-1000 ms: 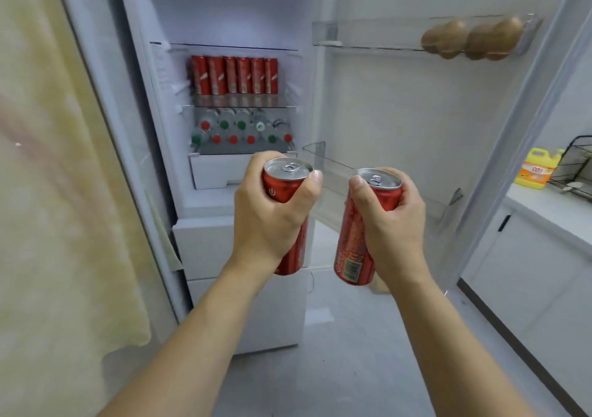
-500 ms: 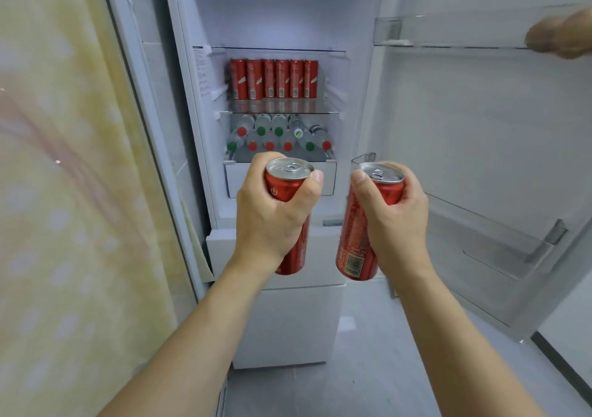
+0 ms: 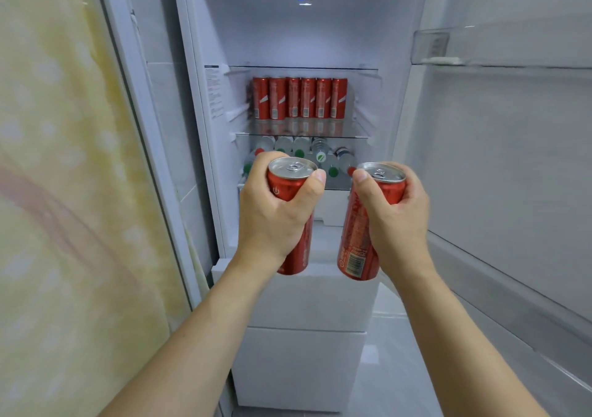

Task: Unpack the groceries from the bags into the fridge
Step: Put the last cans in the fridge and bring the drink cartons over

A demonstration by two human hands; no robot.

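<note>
My left hand (image 3: 272, 218) grips a tall red can (image 3: 290, 186) upright around its upper half. Beside it, my right hand (image 3: 395, 221) grips a second red can (image 3: 357, 240), tilted slightly with its barcode facing me. Both cans hang in front of the open fridge (image 3: 304, 32), level with its lower glass shelf. A row of several red cans (image 3: 299, 97) stands at the back of the middle shelf. Below them lie several clear bottles (image 3: 320, 157) with red and green caps, partly hidden by my hands.
The fridge door (image 3: 512, 160) stands open on the right, with a transparent door bin (image 3: 480, 48) at the top and a lower rail. White drawers (image 3: 307, 304) sit below the fridge compartment. A yellowish curtain (image 3: 64, 192) covers the left side. Grey floor shows at the bottom right.
The view has moved closer to the fridge and shifted left, so the interior fills more of the frame. Both hands still hold their cans the same way.
</note>
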